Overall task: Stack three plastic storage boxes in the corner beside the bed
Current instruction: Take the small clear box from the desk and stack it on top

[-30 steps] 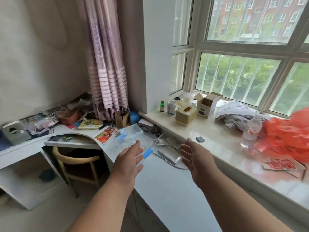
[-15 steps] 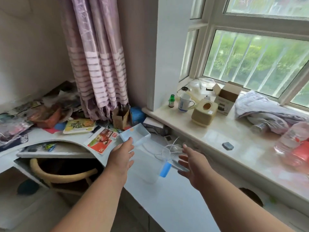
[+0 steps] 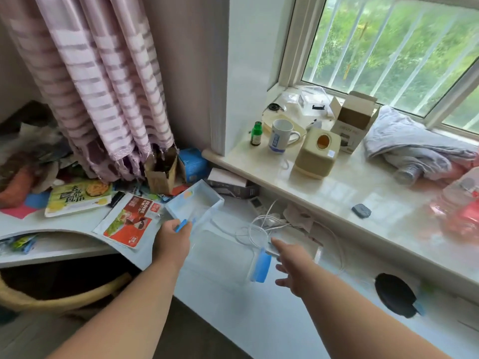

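A clear plastic storage box (image 3: 223, 247) with blue latches lies on the white desk (image 3: 233, 314) in front of me. My left hand (image 3: 172, 240) is closed on the blue latch (image 3: 181, 225) at its left end. Fingers spread, my right hand (image 3: 293, 265) reaches to its right end, touching beside the other blue latch (image 3: 260, 266). A pale blue open box (image 3: 193, 203) sits just behind, against the clear one. No other storage box is in view.
A white cable (image 3: 259, 224) coils behind the box. Food packets (image 3: 127, 221) lie to the left under the curtain (image 3: 103, 86). The windowsill (image 3: 350, 193) holds a mug (image 3: 278, 136), tissue box (image 3: 315, 151), cardboard box (image 3: 352, 117) and cloth (image 3: 409, 149). A chair (image 3: 64, 296) sits under the desk.
I have leaned closer over the desk. My left hand moved onto the box's left latch and closed on it. My right hand came in to the right end.
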